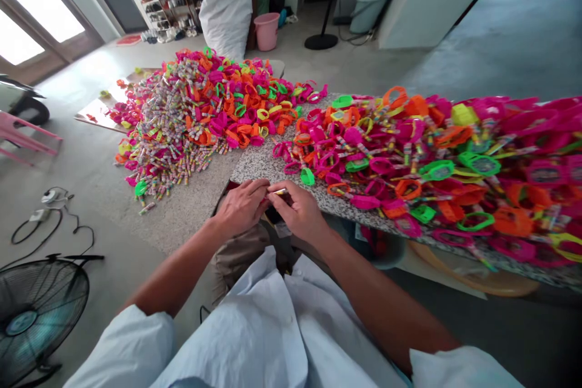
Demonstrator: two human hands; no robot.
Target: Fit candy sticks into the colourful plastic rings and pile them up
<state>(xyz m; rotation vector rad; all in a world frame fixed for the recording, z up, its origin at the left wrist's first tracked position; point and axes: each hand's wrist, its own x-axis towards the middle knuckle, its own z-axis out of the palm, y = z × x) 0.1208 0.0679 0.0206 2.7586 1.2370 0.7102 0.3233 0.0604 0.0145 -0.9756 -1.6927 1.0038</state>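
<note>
My left hand (pixel 243 206) and my right hand (pixel 297 209) meet at the near edge of the speckled stone table, above my lap. Between the right thumb and forefinger sits a small wrapped candy tube (pixel 280 192), pale with a yellow end. The left fingers are closed against the right ones, and a bit of pink shows between them; most of what they grip is hidden. Ahead and to the left lies a heap of wrapped candy tubes (pixel 177 100). Bright plastic toy watches (pixel 436 170), pink, orange, green and yellow, cover the table on the right.
More toy watches (pixel 245 100) are mixed into the left heap. A white sack (pixel 226 6) and a pink bucket (pixel 267 31) stand behind the table. On the floor at left are a black fan (pixel 40 309), cables (pixel 59 212) and a pink stool (pixel 22 133).
</note>
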